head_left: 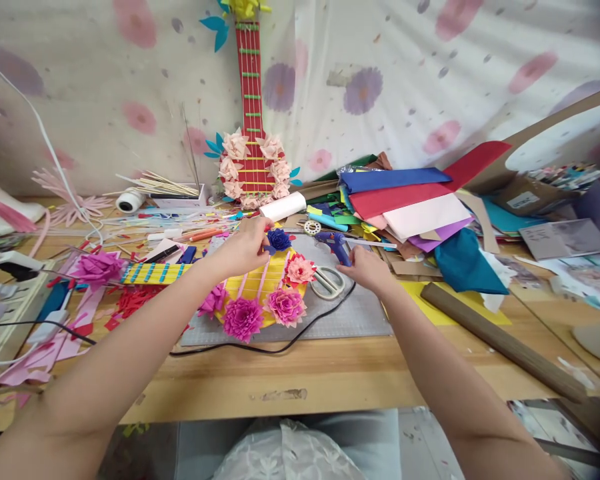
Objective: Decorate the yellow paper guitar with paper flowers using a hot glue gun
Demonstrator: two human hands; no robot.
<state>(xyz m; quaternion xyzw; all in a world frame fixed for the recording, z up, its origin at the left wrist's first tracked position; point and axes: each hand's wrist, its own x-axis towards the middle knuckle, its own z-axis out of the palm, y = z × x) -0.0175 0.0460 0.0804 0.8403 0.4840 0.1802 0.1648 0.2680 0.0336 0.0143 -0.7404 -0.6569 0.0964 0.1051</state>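
Observation:
A yellow paper guitar (253, 283) lies on a grey cutting mat (365, 320), its neck pointing left. Pink, magenta and peach paper flowers (243, 319) ring its body. At the top edge of the body is a dark blue paper flower (279, 239). My left hand (247, 245) has its fingers closed at the left side of this flower, with a bit of blue showing under the fingertips. My right hand (367, 267) grips the handle end of a blue hot glue gun (333, 245). White-handled scissors (327, 283) lie between the guitar body and my right hand.
Behind stands a red paper guitar (253, 100) with peach flowers. Stacked coloured paper (405, 200) fills the back right, and a brown cardboard tube (500, 340) lies in front. A black cord (300, 337) crosses the mat. Power strips (10, 320) sit at left.

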